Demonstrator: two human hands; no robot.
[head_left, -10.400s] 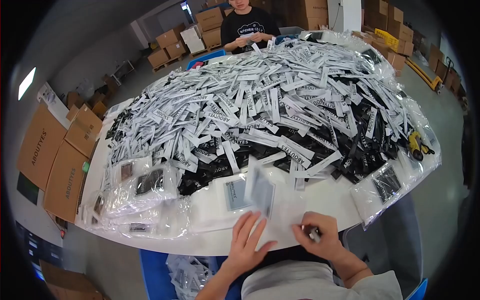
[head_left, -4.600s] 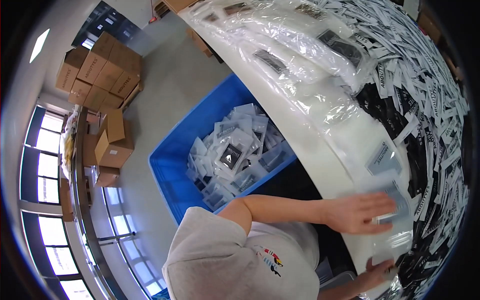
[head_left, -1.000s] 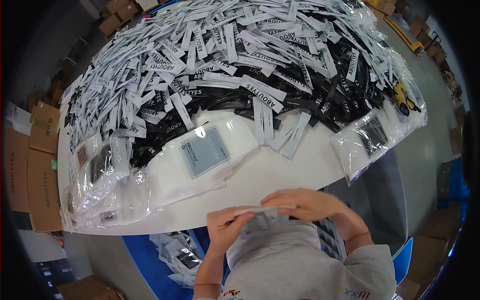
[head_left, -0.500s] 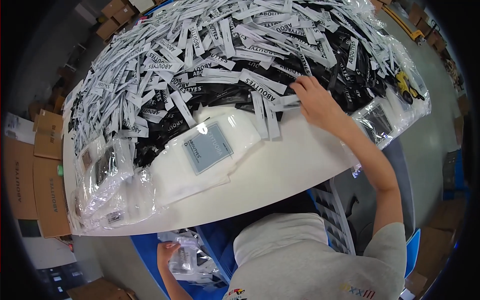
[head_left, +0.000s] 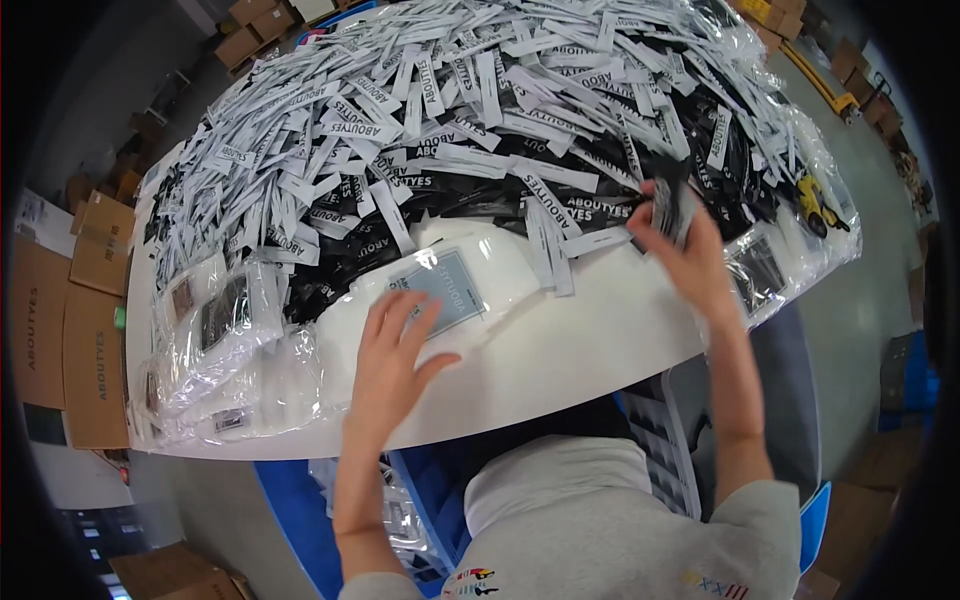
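My left hand [head_left: 395, 355] is over the near side of a stack of flat frosted plastic bags [head_left: 510, 265], fingers spread and nothing held. The top bag has a grey printed panel [head_left: 450, 290], partly covered by my fingertips. My right hand [head_left: 690, 255] is closed around a few dark strip packets [head_left: 672, 212], blurred by motion, raised at the near edge of a pile. Long, narrow black and white strip packets [head_left: 440, 165] make up this large heap, which covers the far part of the white table [head_left: 560, 335].
Clear plastic packs [head_left: 220, 330] lie at the table's left. More clear wrapping [head_left: 765, 265] and yellow-handled scissors [head_left: 818, 205] are on the right. Below the near edge, a blue bin [head_left: 300, 510] holds bagged pieces. Cardboard boxes [head_left: 95, 340] stand at left.
My left hand has come up from the blue bin, where it held a clear bag, to the frosted bags, now without it. My right hand has lifted dark strip packets from the heap.
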